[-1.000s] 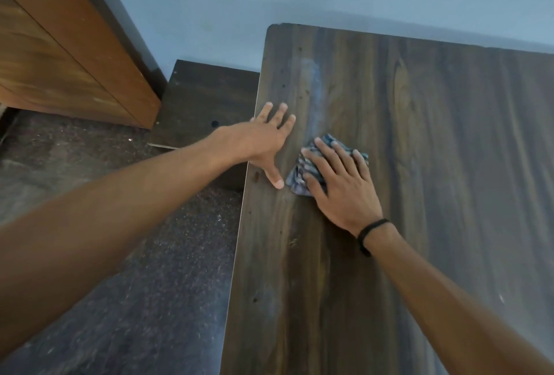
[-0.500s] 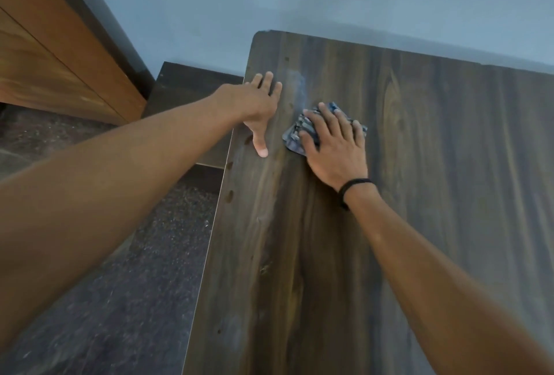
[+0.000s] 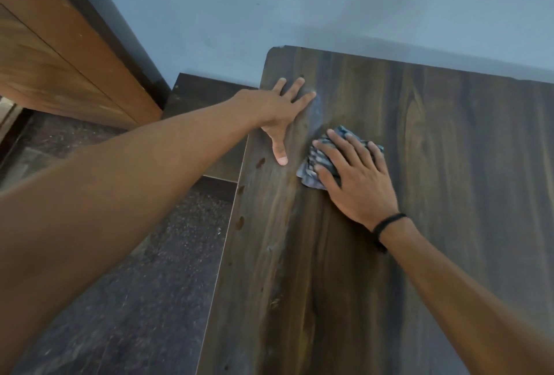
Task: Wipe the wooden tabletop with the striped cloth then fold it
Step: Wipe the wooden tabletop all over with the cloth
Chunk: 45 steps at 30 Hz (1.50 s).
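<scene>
Striped cloth [image 3: 310,166]: bunched into a small wad on the counter [image 3: 449,164], left side, short of the far left corner. Over the last second it goes up toward that corner, then eases back a little to the right.

Right hand [image 3: 356,182]: flat on top of the cloth, fingers straight and slightly spread, pressing, not gripping. Black band [image 3: 386,224] at the wrist.

Left hand [image 3: 278,110]: flat on the counter's left edge, fingers spread, holding nothing. It now sits nearer the far corner than a second ago.

Pale smear [image 3: 314,107]: still showing by the left fingertips, just beyond the cloth.

Judgement: wiping stroke in progress, far left corner in hand, rest of the counter likely unwiped, folding not yet begun.
</scene>
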### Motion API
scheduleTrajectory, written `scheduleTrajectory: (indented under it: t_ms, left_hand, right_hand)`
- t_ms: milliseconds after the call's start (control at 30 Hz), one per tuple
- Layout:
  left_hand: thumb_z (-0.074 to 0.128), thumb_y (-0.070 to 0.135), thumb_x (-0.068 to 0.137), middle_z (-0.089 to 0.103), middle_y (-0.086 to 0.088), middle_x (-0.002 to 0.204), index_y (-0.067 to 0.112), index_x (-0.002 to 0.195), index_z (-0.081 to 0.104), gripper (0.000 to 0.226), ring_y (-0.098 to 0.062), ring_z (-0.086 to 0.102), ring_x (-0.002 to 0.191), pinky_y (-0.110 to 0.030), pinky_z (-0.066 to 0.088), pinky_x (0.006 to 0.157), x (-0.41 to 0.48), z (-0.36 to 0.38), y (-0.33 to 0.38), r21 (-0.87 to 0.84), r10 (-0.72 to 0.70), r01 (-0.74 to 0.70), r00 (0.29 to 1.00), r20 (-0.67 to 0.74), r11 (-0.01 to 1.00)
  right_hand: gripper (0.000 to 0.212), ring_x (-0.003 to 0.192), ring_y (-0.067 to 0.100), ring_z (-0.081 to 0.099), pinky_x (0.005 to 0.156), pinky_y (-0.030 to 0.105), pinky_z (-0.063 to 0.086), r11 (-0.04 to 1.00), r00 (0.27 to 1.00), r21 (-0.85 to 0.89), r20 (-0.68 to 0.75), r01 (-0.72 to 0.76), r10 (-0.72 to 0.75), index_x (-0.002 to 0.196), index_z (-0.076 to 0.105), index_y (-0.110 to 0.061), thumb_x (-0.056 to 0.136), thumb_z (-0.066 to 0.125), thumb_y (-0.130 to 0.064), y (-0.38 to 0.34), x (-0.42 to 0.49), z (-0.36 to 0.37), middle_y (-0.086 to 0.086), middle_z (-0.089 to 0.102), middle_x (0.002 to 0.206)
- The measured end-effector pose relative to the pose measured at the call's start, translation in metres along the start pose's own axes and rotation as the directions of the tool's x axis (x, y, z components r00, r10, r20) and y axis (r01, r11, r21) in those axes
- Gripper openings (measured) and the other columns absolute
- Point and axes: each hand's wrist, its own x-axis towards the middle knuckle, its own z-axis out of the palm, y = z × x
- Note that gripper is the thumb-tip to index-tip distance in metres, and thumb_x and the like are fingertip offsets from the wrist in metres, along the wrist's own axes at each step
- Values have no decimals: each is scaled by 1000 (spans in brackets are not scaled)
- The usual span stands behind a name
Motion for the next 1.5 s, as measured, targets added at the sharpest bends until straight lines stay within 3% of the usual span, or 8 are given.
scheduleTrajectory:
  t_ms: [167,333,467,633,800,933,1100,1500]
  left_hand:
    - [92,58,46,-43,0,155,30,149,-33,164,-35,-29,146,-63,17,118,3,-3,4,-8,-10,10,1000,0,1000]
    - [93,56,47,-40,2,157,22,151,-30,165,-32,-30,146,-62,15,119,4,1,1,-66,11,-12,1000,-19,998]
    - [91,59,49,-40,3,156,15,150,-32,164,-29,-31,146,-59,14,120,8,2,-7,-59,18,-19,1000,-22,998]
    - [87,63,53,-36,-5,158,12,150,-30,161,-32,-28,147,-56,5,122,22,-17,-27,-68,-30,25,997,-74,997]
    - [87,65,51,-38,-5,157,12,149,-31,162,-32,-28,147,-57,8,121,34,-22,-36,-40,-57,56,998,-19,998]
    - [87,63,53,-38,-5,157,12,150,-31,161,-32,-29,146,-56,7,122,32,-19,-36,-56,-67,65,997,-28,996]
    - [87,62,54,-39,-8,156,9,148,-33,161,-35,-28,146,-56,8,121,34,-25,-30,-16,-92,92,996,2,996]
    - [88,61,54,-38,-7,157,10,150,-31,161,-33,-28,146,-53,6,120,31,-22,-30,-54,-81,80,996,-24,995]
  right_hand:
    - [52,155,20,12,125,50,1,973,976,88,-37,-213,217,153,30,-42,103,26,-56,7,58,-10,-7,21,167]
    - [55,155,16,12,126,46,3,1000,1000,13,9,21,-21,154,28,-44,102,22,-59,2,37,-3,-12,21,166]
    - [52,155,20,13,125,49,2,975,976,87,-47,-206,211,152,31,-41,103,26,-56,14,90,-15,-7,22,166]
    - [55,155,17,11,126,47,2,1000,1000,24,6,13,-13,155,27,-43,102,23,-59,13,65,-10,-10,20,167]
    - [53,155,20,10,125,49,-1,972,975,92,-31,-217,220,155,27,-41,104,27,-55,23,118,-19,-7,18,168]
    - [54,155,17,11,126,45,2,999,999,19,7,35,-35,156,24,-42,104,23,-57,15,96,-13,-10,18,167]
    - [53,155,20,10,125,48,1,970,975,109,-30,-218,222,156,27,-39,104,27,-54,32,155,-27,-7,18,168]
    - [55,155,21,9,125,50,0,989,992,83,-6,-125,126,156,25,-38,104,26,-54,21,178,-26,-6,16,168]
